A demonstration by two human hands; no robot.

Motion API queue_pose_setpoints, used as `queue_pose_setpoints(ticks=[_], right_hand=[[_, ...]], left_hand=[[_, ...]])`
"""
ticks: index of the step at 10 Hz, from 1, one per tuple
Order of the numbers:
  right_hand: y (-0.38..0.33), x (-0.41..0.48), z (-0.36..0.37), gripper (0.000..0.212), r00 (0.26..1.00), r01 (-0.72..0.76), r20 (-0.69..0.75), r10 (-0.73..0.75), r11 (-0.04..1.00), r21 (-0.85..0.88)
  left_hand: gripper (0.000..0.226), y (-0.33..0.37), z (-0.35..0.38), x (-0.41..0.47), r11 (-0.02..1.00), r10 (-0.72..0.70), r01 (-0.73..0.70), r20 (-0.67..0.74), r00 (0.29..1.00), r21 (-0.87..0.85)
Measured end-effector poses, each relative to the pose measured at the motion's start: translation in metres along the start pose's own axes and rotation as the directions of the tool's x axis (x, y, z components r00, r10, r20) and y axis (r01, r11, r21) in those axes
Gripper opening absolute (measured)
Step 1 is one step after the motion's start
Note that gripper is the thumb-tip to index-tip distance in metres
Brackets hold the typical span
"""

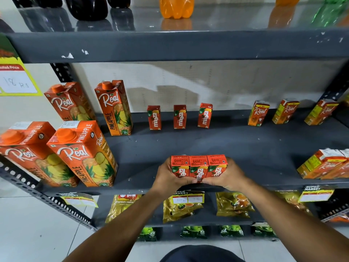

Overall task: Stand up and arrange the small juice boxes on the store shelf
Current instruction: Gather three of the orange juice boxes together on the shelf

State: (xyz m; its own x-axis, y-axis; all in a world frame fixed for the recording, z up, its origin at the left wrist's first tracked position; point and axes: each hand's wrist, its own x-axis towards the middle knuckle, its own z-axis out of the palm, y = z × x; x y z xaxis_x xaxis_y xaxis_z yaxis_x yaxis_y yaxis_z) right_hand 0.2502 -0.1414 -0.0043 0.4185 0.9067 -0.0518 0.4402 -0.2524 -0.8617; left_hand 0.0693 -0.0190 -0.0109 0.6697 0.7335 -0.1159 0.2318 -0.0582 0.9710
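Observation:
Three small red Maaza juice boxes (198, 166) stand upright side by side near the front edge of the dark grey shelf (245, 148). My left hand (167, 177) presses the left end of this row and my right hand (226, 176) presses the right end, thumbs meeting in front. Three more small Maaza boxes (180, 116) stand upright, spaced apart, at the back of the shelf. Small Real juice boxes (258, 113) stand at the back right, and others (323, 164) sit at the front right.
Tall Real pineapple cartons (81, 152) fill the shelf's left side. Soda bottles (176, 6) stand on the shelf above. Yellow tea packets (181, 205) and price tags (317, 193) hang below the shelf edge. A white tiled floor lies underneath.

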Motion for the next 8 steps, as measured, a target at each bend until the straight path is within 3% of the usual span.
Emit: queue_pose_setpoints(ticks=[2,6,7,8], right_hand=[[0.002,0.0,-0.001,0.052,0.999,-0.045,-0.007,0.046,0.999,0.028],[-0.007,-0.005,-0.003,0.055,1.0,-0.013,0.023,0.013,1.0,0.008],[-0.005,-0.009,-0.005,0.097,0.996,0.032,0.081,-0.048,0.982,0.186],[-0.003,-0.022,-0.008,0.117,0.994,0.085,0.033,-0.103,0.931,0.356]], left_hand=[[0.077,-0.001,-0.01,0.008,0.99,-0.015,-0.001,0.111,0.994,0.142],[0.081,0.001,-0.007,0.001,0.988,0.016,-0.027,0.071,0.997,0.155],[0.105,0.002,-0.008,-0.004,0.994,0.099,-0.104,0.109,0.989,0.035],[0.111,0.003,-0.007,-0.02,0.982,0.186,-0.186,-0.008,0.983,-0.038]])
